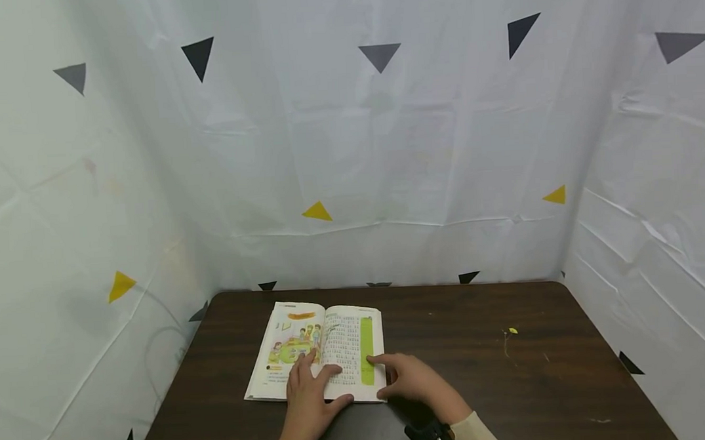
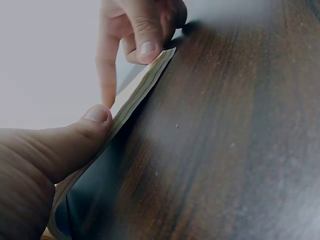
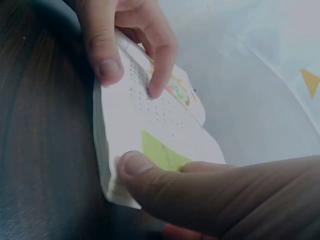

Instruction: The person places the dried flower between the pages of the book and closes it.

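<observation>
An open book (image 1: pixel 348 393) lies on the dark table, with a colourful picture on its left page and printed rows beside a green strip (image 1: pixel 366 341) on its right page. My left hand (image 1: pixel 309 399) rests spread over the lower middle of the book, and its thumb (image 2: pixel 92 120) lies at the near edge. At the right side, my right hand (image 1: pixel 415 380) holds the book by its lower corner. Its thumb (image 3: pixel 137 165) presses on the white margin and the index finger reaches onto the green strip, while its other fingers curl by the edge, partly hidden.
The dark wood table (image 1: pixel 452 334) extends to the right of the book. A small yellow flower (image 1: pixel 513 331) on a thin stem lies or is marked there. White sheeting (image 1: pixel 379 146) with black, grey and yellow triangles surrounds the table at the back and sides.
</observation>
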{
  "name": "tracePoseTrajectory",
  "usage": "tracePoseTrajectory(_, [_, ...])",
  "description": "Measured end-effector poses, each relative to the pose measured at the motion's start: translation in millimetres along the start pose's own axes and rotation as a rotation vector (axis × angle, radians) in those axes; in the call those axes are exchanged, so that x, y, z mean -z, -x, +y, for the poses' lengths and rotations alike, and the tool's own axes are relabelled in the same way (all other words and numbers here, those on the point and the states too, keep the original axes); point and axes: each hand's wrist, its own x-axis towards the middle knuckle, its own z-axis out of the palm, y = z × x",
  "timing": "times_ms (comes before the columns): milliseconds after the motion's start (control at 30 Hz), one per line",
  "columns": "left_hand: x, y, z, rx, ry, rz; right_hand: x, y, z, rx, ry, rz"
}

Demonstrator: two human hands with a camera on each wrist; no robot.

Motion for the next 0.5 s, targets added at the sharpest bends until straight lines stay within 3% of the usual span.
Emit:
tracePoseTrajectory(200, [-2.6, 0.7, -0.2, -0.004, -0.009, 0.014, -3.0, 5.6, 8.9, 0.003, -0.013, 0.028])
tracePoseTrajectory(500, [-3.3, 1.1, -1.7, -0.001, -0.009, 0.005, -5.6, 9.1, 3.9, -0.002, 0.014, 0.042])
